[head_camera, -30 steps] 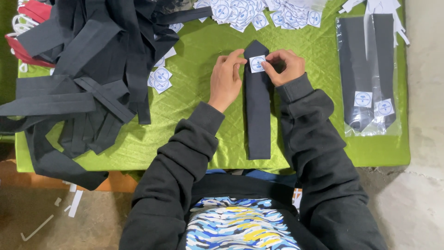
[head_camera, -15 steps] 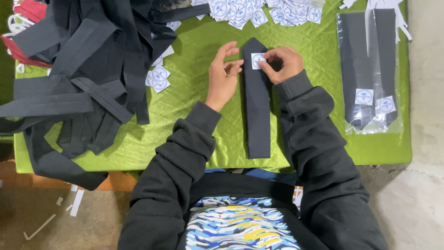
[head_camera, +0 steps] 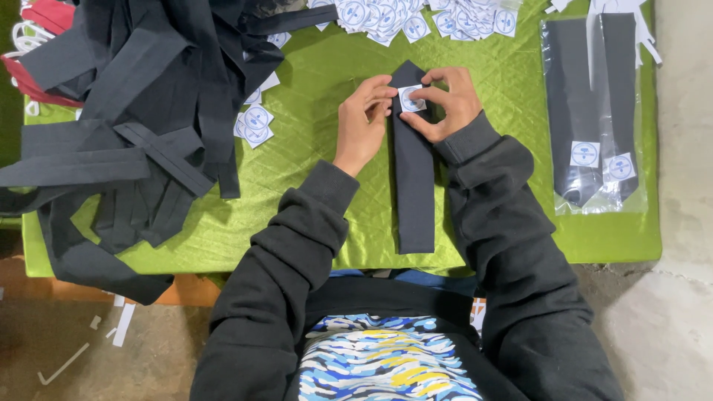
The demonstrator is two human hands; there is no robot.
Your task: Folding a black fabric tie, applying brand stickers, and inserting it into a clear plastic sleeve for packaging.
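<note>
Pinching a small white square label (head_camera: 411, 99) between both sets of fingertips, left hand (head_camera: 362, 122) and right hand (head_camera: 449, 104) hold it flat on the pointed top end of a dark folded tie (head_camera: 413, 160), which lies lengthwise on the green quilted cloth (head_camera: 312, 171). Label looks paper-light and easily creased, so grip by its edges; tie looks soft, limp fabric, best held near the point. Loose labels (head_camera: 416, 18) lie beyond, dark ties (head_camera: 148, 96) heaped left, bagged ties (head_camera: 594, 111) right.

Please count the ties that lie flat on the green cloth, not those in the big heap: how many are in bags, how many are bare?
Ties in clear bags: 2
Bare tie, left hand and right hand at its label: 1
Total: 3
</note>
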